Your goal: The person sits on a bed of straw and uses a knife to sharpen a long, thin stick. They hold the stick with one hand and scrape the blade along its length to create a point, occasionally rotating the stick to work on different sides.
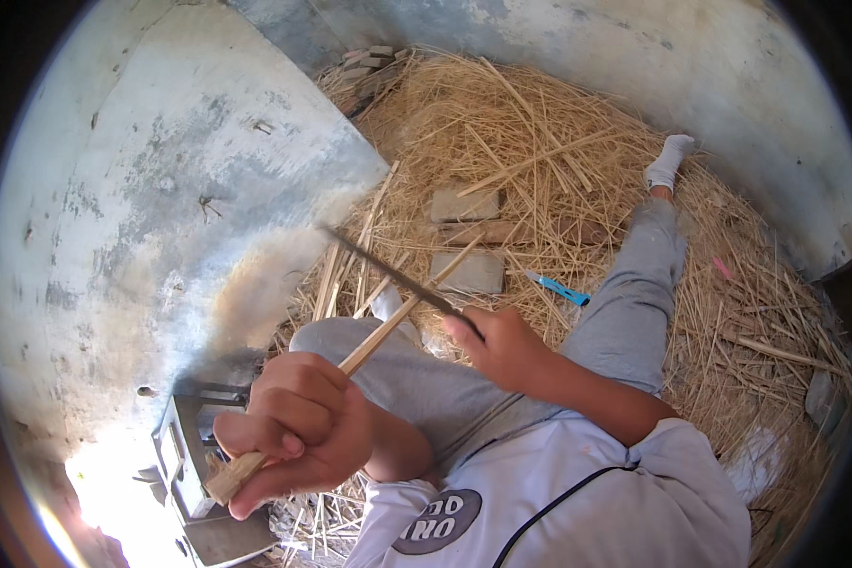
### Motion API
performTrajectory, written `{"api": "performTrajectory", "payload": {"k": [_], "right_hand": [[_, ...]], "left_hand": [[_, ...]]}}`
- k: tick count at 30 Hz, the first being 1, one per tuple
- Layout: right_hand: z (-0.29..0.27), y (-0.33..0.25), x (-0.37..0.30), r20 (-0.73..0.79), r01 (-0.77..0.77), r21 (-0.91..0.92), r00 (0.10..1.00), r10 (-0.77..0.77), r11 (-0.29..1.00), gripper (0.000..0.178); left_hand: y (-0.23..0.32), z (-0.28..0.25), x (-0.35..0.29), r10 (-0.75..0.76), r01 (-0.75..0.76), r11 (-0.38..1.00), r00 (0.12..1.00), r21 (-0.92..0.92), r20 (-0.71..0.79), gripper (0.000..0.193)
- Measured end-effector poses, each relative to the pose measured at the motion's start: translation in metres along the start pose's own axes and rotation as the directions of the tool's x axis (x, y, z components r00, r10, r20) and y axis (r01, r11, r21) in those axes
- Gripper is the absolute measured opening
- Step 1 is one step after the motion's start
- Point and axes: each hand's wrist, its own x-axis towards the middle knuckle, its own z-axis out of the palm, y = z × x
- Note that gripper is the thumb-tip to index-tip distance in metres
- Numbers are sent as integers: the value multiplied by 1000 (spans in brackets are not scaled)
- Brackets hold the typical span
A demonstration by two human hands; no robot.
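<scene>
My left hand (298,417), at the lower left, is closed round the thick near end of a split strip of pale wood (377,346) that looks like bamboo. The strip slants away up to the right and narrows toward its far tip. In my right hand (506,348) is a long, narrow, dark blade (388,272), its tip pointing up and left. Blade and strip cross in view in front of my right fingers; whether they touch I cannot tell. The blade's grip is mostly hidden by my fingers.
A blue-handled knife (560,289) lies on the straw beside my outstretched leg (625,284). Shavings and thin strips (530,114) heap up ahead, around grey bricks (469,272) and a wooden plank (530,233). Worn walls (208,123) enclose the space. A dark boxy device (189,454) stands lower left.
</scene>
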Motion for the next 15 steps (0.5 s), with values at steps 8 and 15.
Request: {"api": "performTrajectory", "payload": {"k": [8, 15], "right_hand": [[-5, 58, 16, -51, 77, -294, 994, -96, 953, 51], [-18, 52, 27, 392, -416, 429, 885, 249, 802, 54]], "left_hand": [[0, 0, -5, -58, 60, 996, 998, -60, 23, 56], [-1, -4, 0, -41, 44, 997, 998, -58, 45, 56]]}}
